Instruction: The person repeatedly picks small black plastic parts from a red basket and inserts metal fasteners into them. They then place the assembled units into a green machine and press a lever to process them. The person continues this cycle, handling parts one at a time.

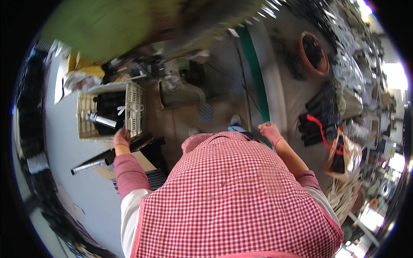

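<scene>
My left hand (pixel 121 137) is closed at the near right corner of a cream plastic crate (pixel 134 112). Its fingers meet the black end of a silver-and-black tube (pixel 103 120), which slants over the crate; the grip itself is partly hidden. Black pieces (pixel 112 103) fill the crate beneath the tube. On the other side of my body, my right hand (pixel 271 132) hangs with curled fingers beside a green strip on the floor. Anything inside those fingers is too small to make out.
Another black-and-silver bar (pixel 90 165) lies by a cardboard box (pixel 144 161) below the crate. A blurred green machine (pixel 99 30) spans the upper left. A foot pedal (pixel 205 112) is on the floor ahead. To the right are a reddish basket (pixel 325 64) and stacked black tubes (pixel 316 124).
</scene>
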A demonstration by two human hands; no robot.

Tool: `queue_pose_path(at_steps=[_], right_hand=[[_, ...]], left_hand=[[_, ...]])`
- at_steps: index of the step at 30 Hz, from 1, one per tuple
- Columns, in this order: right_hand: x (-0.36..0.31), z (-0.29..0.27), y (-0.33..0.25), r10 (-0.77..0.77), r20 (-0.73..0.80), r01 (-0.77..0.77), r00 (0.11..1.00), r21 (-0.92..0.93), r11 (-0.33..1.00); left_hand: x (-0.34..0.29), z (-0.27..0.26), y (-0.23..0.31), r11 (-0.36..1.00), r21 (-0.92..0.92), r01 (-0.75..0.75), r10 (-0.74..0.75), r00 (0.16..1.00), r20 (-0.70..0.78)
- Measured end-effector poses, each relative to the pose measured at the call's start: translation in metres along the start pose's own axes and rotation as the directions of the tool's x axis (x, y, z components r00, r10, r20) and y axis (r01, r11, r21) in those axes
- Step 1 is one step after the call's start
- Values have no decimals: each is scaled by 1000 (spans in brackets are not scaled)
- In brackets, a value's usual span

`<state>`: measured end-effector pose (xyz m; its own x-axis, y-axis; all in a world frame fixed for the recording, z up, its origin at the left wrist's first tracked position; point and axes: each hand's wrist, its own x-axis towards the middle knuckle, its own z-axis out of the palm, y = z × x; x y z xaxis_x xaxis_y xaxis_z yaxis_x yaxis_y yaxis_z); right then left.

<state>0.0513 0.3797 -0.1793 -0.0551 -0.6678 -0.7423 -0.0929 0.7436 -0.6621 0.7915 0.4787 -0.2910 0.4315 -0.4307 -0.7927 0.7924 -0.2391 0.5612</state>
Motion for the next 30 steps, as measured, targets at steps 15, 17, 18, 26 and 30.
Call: queue_pose_path(at_steps=[15, 17, 18, 26, 30], right_hand=[[10, -115, 12, -541, -516, 101, 664, -655, 749], [43, -94, 6, -586, -321, 166, 744, -760, 628], [59, -80, 12, -598, -153, 322, 787, -724, 610], [234, 16, 172, -52, -170, -44, 984, -518, 854], [324, 28, 262, -37, -299, -145, 953, -565, 813]], left_hand=[[-145, 216, -173, 185, 941, -283, -298, 896, 328], [-154, 225, -187, 171, 912, -373, -214, 890, 404], [-161, 227, -197, 151, 903, -401, -181, 887, 424], [-206, 163, -349, -396, 812, -429, -420, 871, 255], [-193, 117, -430, -677, 723, -136, -371, 912, -177]])
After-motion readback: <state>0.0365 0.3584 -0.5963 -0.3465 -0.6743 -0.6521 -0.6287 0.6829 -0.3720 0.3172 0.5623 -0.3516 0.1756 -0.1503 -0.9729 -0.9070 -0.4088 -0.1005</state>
